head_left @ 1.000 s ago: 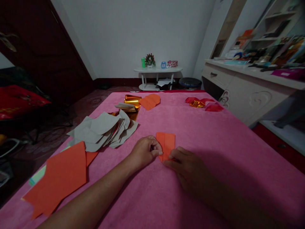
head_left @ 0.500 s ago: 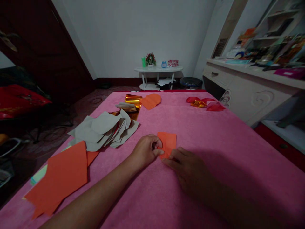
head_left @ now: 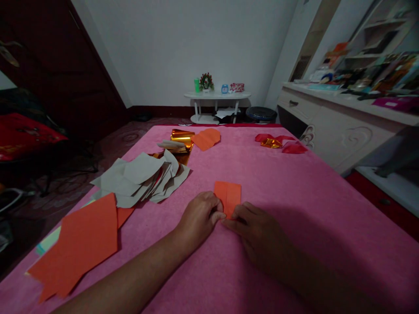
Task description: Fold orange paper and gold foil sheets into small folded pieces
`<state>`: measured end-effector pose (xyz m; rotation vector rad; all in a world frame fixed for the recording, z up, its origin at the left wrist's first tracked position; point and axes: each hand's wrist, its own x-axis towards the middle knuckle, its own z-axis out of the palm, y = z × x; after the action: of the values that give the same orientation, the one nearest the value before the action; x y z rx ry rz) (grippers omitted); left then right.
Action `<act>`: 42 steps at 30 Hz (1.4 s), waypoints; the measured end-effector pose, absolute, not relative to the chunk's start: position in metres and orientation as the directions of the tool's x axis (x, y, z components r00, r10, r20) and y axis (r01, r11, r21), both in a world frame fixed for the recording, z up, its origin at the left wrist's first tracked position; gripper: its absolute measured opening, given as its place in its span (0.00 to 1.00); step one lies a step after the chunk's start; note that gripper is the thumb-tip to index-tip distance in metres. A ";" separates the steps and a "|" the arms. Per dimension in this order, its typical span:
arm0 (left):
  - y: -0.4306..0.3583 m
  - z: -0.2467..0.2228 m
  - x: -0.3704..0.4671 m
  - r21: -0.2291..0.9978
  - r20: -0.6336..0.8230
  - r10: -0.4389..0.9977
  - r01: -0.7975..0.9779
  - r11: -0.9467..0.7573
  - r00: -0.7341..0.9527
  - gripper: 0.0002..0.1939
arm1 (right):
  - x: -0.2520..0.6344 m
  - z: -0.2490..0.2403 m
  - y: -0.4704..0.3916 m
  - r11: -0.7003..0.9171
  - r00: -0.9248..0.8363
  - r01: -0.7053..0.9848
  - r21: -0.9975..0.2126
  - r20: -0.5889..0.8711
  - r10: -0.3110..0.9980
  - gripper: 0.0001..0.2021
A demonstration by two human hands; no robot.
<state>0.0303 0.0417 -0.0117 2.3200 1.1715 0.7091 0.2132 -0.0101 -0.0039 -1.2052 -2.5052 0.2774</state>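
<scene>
A small folded piece of orange paper (head_left: pixel 229 194) lies on the pink cloth (head_left: pixel 209 266) in front of me, with a crease running down its middle. At its lower left corner, my left hand (head_left: pixel 202 212) pinches the near edge between thumb and curled fingers. My right hand (head_left: pixel 255 224) grips the lower right part of the same edge, its thumb close to the left thumb. The fingertips partly cover the paper's near edge.
Larger orange sheets (head_left: pixel 87 240) and a stack of grey cut papers (head_left: pixel 137 176) lie on the left. Farther back are gold foil (head_left: pixel 182 137), an orange heart-shaped paper (head_left: pixel 207 138) and red and gold pieces (head_left: pixel 278 143). A white cabinet (head_left: pixel 327 126) stands at the right.
My left hand has slid down along the paper's left side to its near edge, beside the right thumb. The right hand stays almost where it was. The view has shifted slightly.
</scene>
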 end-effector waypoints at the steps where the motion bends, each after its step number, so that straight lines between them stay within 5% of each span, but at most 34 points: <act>1: 0.039 -0.011 0.031 0.570 0.251 0.820 0.607 -0.555 0.515 0.07 | 0.214 -0.004 -0.010 0.623 -0.579 0.707 -0.334 0.233 0.782 0.14; 12: 0.002 -0.019 0.013 0.246 0.382 0.614 0.565 -0.788 0.691 0.15 | 0.223 -0.011 0.007 0.494 -0.394 0.533 -0.686 0.315 0.863 0.09; 16: -0.004 -0.017 0.011 0.242 0.368 0.643 0.599 -0.763 0.671 0.16 | 0.222 -0.007 0.014 0.411 -0.345 0.486 -0.771 0.262 0.901 0.08; 21: -0.003 -0.013 0.013 0.302 0.368 0.664 0.591 -0.748 0.652 0.16 | 0.214 -0.006 0.022 0.355 -0.301 0.540 -0.763 0.219 0.928 0.08; 26: -0.002 -0.019 0.010 0.207 0.427 0.598 0.570 -0.795 0.679 0.15 | 0.209 -0.006 0.027 0.326 -0.260 0.640 -0.696 0.203 0.944 0.07; 31: -0.003 -0.022 0.007 0.229 0.339 0.611 0.567 -0.791 0.715 0.20 | 0.208 -0.006 0.029 0.358 -0.281 0.686 -0.634 0.222 0.934 0.07; 42: -0.001 -0.019 0.010 0.151 0.320 0.596 0.582 -0.799 0.736 0.20 | 0.211 -0.010 0.029 0.272 -0.231 0.625 -0.732 0.159 0.960 0.12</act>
<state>0.0100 -0.0011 -0.0194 2.8893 0.9807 0.5539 0.2105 0.0294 -0.0101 -1.4241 -1.9462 0.7198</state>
